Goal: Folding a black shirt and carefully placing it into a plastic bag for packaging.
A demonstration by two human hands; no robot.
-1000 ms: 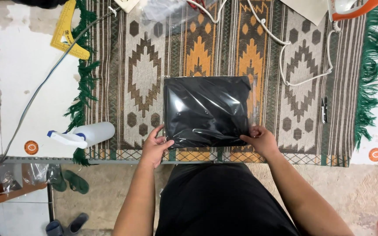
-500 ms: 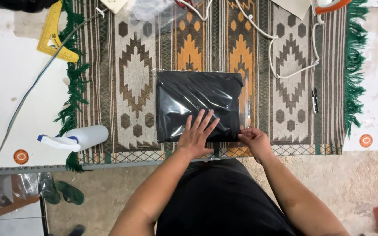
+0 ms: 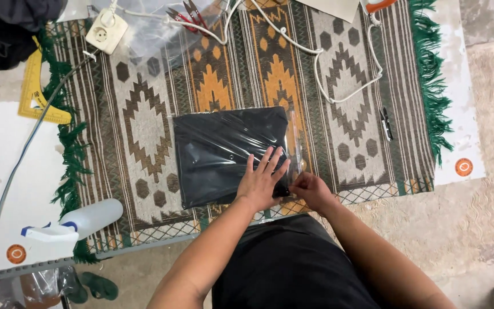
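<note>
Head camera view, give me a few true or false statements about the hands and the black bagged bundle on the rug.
1. The left hand lies flat, fingers spread, on the black bagged bundle. True.
2. The right hand is at the bundle's near right corner. True.
3. The spray bottle stands upright on the bundle. False: it lies on its side, off to the left at the patterned rug's edge.
4. The yellow ruler lies right of the bundle. False: it lies at the far left.

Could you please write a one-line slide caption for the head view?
Left hand flat on a bagged black garment, right hand at its corner, on a patterned rug.
</note>
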